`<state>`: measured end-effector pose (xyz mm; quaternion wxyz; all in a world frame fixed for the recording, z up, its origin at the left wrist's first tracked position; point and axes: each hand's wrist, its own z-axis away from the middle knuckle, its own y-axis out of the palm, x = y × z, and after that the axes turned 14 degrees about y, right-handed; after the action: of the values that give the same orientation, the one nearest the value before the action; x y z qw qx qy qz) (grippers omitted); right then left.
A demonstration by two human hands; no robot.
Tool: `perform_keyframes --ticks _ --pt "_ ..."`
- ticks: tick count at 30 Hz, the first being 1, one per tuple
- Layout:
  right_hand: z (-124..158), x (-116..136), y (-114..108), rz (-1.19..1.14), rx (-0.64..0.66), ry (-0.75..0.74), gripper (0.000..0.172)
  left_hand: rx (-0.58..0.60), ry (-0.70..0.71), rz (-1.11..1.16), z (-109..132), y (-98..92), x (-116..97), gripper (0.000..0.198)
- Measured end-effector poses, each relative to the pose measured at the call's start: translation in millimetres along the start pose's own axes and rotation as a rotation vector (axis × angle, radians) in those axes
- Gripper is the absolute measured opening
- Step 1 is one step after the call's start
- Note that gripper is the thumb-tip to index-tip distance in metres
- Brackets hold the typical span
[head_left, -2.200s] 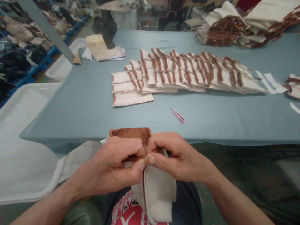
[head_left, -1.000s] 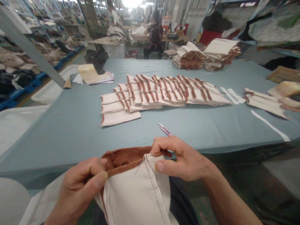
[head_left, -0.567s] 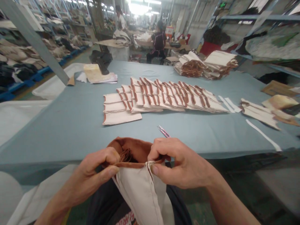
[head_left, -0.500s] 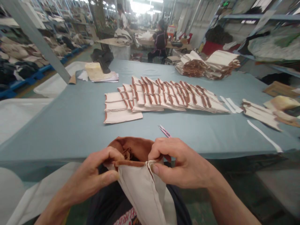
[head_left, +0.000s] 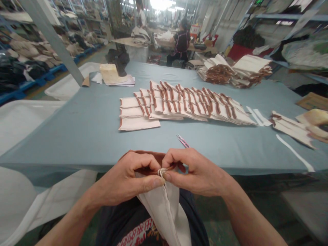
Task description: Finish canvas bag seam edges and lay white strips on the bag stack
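Observation:
A cream fabric piece (head_left: pixel 164 208) with a brown edge and brown inside hangs in front of my lap, its seam running down from the top edge. My left hand (head_left: pixel 138 174) pinches that top edge with thumb and forefinger, close beside the seam. On the other side of the seam, my right hand (head_left: pixel 192 171) grips the same edge, so the fingertips of both hands almost meet. Beyond my hands, pink-handled thread snips (head_left: pixel 182 141) lie on the blue-covered table (head_left: pixel 84 136).
Overlapping cream pieces with brown edges (head_left: pixel 139 123) spread across the table's middle. Taller fabric stacks (head_left: pixel 252 66) stand at the back right. White strips (head_left: pixel 294 152) and another cream piece (head_left: pixel 289 128) lie at right. White bins (head_left: pixel 25 112) flank the left side. A person (head_left: pixel 180 42) sits farther back.
My left hand has moved right along the fabric's top edge to the seam, up against my right hand. The brown inside is now mostly covered. The view has shifted slightly.

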<state>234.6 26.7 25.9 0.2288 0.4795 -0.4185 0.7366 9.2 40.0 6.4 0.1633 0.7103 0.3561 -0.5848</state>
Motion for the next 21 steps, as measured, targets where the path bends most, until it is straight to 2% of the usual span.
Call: perform_keyframes --ticks 4,8,13,16,21 --pt "-3.2 -5.6 -1.2 -0.098 0.059 0.027 0.017 0.028 -0.058 -0.013 2.1 -1.0 -0.4 0.018" --pt "-5.3 -11.1 -0.4 -0.187 0.110 0.070 0.026 0.031 -0.041 -0.040 1.5 1.7 -3.4 0.015" --pt "-5.6 -14.2 -1.3 -0.115 0.056 0.083 0.022 -0.024 -0.094 -0.213 -6.0 7.0 -15.0 0.014" --pt "-4.7 -12.9 -2.4 -0.058 0.033 0.094 0.021 0.015 -0.117 -0.282 -10.7 6.1 -23.0 0.015" --pt "-2.8 -6.0 -2.1 0.043 -0.016 0.026 0.014 0.086 -0.176 -0.375 -13.6 -0.2 -26.8 0.016"
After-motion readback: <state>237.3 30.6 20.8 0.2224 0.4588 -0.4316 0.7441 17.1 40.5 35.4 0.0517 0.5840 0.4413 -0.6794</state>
